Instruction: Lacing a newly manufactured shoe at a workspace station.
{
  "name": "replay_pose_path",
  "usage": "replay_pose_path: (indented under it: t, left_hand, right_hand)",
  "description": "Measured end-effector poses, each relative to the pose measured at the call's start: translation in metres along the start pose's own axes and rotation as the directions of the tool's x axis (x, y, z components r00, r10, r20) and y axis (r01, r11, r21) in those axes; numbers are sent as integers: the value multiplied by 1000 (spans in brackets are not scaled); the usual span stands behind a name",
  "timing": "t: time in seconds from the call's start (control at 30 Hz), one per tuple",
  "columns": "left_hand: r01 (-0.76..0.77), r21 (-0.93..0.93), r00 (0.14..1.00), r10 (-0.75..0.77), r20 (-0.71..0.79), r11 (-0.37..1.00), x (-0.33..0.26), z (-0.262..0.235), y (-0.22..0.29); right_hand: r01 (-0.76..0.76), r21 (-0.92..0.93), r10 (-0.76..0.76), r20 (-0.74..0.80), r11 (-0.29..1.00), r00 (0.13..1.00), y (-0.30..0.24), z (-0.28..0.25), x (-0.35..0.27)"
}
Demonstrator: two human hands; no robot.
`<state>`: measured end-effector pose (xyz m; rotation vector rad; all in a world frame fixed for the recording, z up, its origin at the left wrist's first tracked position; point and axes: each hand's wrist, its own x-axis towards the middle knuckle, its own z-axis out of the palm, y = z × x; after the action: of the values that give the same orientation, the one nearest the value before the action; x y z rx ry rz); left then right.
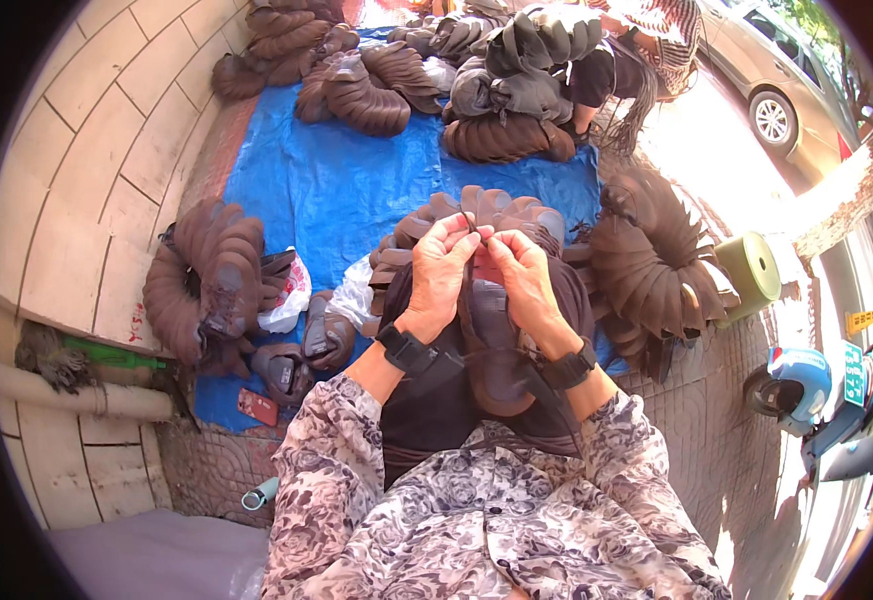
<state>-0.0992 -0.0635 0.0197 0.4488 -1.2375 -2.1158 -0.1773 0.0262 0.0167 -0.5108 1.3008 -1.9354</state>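
At 9 o'clock from my hands, a curved stack of brown shoe soles [207, 290] lies on the blue tarp [337, 190], the pieces nested edge to edge so the batch holds together as one arc. Just beside it, toward 8 o'clock, a few loose dark shoe parts [307, 345] and a white plastic bag [289, 300] rest on the tarp within arm's reach, and a small red object [258, 406] lies at the tarp's near edge. My left hand [439, 270] is raised in front of me, its fingers [457, 232] pinched together on the top end of the brown sole piece [492, 330], which stands lengthwise on my dark-covered lap, so the work point sits close to my eyes. I cannot tell whether a thread or needle is between the fingertips; it is too small to resolve. My right hand [525, 275] mirrors the left, fingers closed on the same top edge, the two hands touching so that one can steady while the other works. Both wrists carry black straps. At 12 o'clock, directly behind the hands, another fanned row of soles [487, 210] lies on the tarp. At 3 o'clock, a large ring-shaped stack of soles [652, 260] sits partly off the tarp, with a green roll [752, 268] just beside it. At 1 o'clock, well apart, another person [637, 40] sits among further piles.
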Motion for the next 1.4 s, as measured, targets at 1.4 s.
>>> replay_pose_path:
  t: [1.4]
  left_hand:
    - [-806, 456, 484, 24, 875, -377, -151, -1, -64]
  right_hand:
    - [500, -367, 40, 834, 785, 550, -324, -47, -3]
